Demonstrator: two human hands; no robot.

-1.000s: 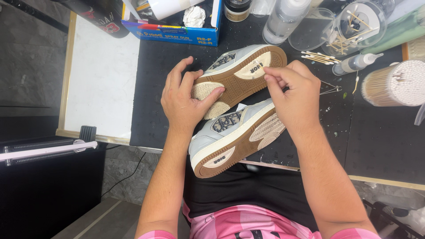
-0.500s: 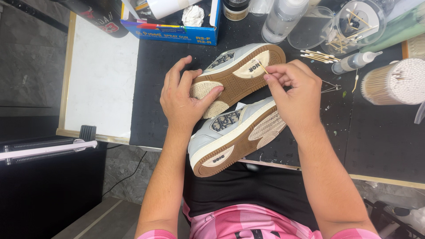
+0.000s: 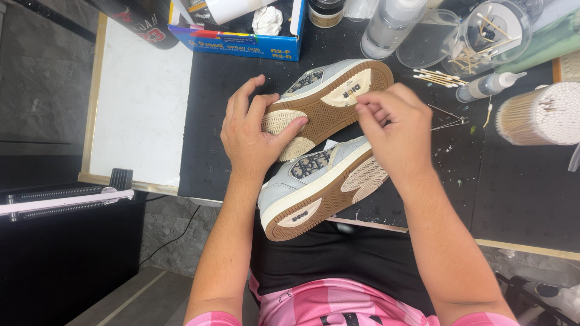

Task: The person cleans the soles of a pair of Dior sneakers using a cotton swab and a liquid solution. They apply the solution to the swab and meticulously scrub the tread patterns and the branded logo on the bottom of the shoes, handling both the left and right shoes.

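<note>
Two grey sneakers with brown and cream soles lie on a black mat (image 3: 211, 133), soles turned up. My left hand (image 3: 249, 137) presses on the toe end of the upper sneaker (image 3: 329, 107), thumb on the cream forefoot patch. My right hand (image 3: 394, 130) hovers over that sneaker's heel end, fingers pinched together at the cream heel patch; the thin wooden stick it pinches is hidden by the fingers. The lower sneaker (image 3: 314, 188) rests at the mat's near edge, partly under my right wrist.
A blue cardboard box (image 3: 241, 41) stands at the back. To the right are a clear bottle (image 3: 389, 24), a clear cup of sticks (image 3: 492, 30), loose cotton swabs (image 3: 438, 78), a small squeeze bottle (image 3: 486, 86), tweezers (image 3: 450, 119) and a tub of swabs (image 3: 534, 115). A white board (image 3: 142, 102) lies left.
My right hand has shifted slightly down and left over the heel patch, and the stick tip seen half a second ago is now covered by the fingers. The left hand holds still.
</note>
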